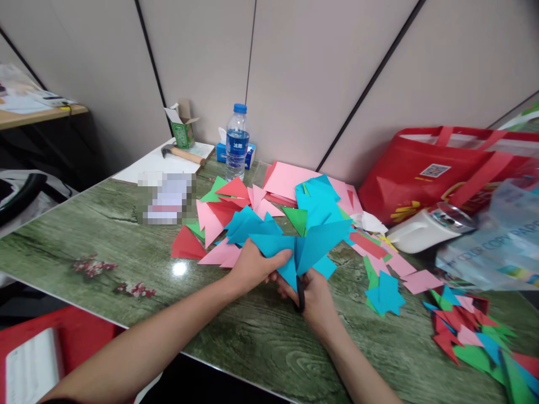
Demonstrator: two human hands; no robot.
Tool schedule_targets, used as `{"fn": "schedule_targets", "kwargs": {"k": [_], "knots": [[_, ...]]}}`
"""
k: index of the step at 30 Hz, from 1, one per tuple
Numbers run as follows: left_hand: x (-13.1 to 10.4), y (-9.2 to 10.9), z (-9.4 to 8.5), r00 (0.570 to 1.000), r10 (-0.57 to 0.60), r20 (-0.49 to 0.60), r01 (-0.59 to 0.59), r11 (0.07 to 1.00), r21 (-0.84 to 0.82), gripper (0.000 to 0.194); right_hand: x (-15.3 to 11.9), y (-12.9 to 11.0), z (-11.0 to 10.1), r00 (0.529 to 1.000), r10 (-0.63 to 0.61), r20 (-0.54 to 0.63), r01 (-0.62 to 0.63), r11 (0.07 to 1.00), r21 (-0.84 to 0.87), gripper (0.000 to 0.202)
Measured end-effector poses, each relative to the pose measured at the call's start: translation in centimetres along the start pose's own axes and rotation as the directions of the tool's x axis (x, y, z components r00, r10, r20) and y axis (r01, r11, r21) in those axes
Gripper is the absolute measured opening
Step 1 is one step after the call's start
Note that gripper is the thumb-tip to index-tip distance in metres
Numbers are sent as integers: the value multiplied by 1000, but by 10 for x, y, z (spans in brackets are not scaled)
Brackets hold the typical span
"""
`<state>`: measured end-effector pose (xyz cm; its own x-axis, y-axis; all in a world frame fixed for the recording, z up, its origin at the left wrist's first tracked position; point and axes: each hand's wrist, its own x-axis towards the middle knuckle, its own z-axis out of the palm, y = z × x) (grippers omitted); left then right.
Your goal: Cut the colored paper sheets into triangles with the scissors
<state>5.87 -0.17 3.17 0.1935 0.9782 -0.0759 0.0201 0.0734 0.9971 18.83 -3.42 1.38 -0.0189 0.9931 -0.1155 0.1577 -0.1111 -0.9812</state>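
The slender bare left forearm (151,343) is tapering toward a bare left hand (252,265) — a thin rim of black fabric sleeve (63,401) is just showing near the elbow end. The bare right forearm (351,359) and bare right hand (318,293) are appearing equally uncovered. Plain black cloth (202,382) is showing between them — darkness is hiding its cut.

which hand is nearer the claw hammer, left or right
Left. The left hand, gripping blue paper, is nearer, below and right of the claw hammer in the picture; the right hand, on the scissors, is farther right and lower.
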Motion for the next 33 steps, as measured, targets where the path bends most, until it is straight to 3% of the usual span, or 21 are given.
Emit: {"fn": "schedule_targets", "kwargs": {"k": [7,12,15,18,21,23,25,27,28,30,33], "knots": [[-1,1,1,1000,11,-10,-11,998,-60,28,0,-4,1,1000,10,2,-10,999,34,37],[-2,1,3,1000,6,-16,-7,998,-67,30,0,-14,-1,996,84,36,-82,996,-42,38],[4,2,1,987,-9,-158,-18,985,-174,36,0,-16,-1,995,95,32,-95,995,-18,38],[14,4,-5,956,-23,-292,-96,918,-385,45,-1,-16,0,993,108,40,-110,993,44,42],[20,3,-8,968,-97,-231,-45,840,-541,48,-1,-13,1,991,126,54,-129,989,65,44],[19,1,-6,988,-133,-77,71,838,-541,47,-1,-11,1,988,131,77,-136,989,62,41],[15,-2,-4,992,-89,93,124,858,-498,36,-2,-8,1,982,129,138,-136,990,39,37],[12,-4,-3,983,-88,163,154,877,-455,29,-4,-5,-1,963,130,238,-136,991,9,31],[13,-5,-3,984,-116,136,166,880,-446,28,-4,-3,-3,945,140,297,-145,989,-3,29],[16,-4,-5,983,-185,-13,156,863,-480,29,-5,-2,-10,887,177,426,-185,982,-22,26],[23,-1,-11,953,-213,-216,53,818,-573,33,-6,-5,-24,766,194,613,-200,978,-59,25]]}}
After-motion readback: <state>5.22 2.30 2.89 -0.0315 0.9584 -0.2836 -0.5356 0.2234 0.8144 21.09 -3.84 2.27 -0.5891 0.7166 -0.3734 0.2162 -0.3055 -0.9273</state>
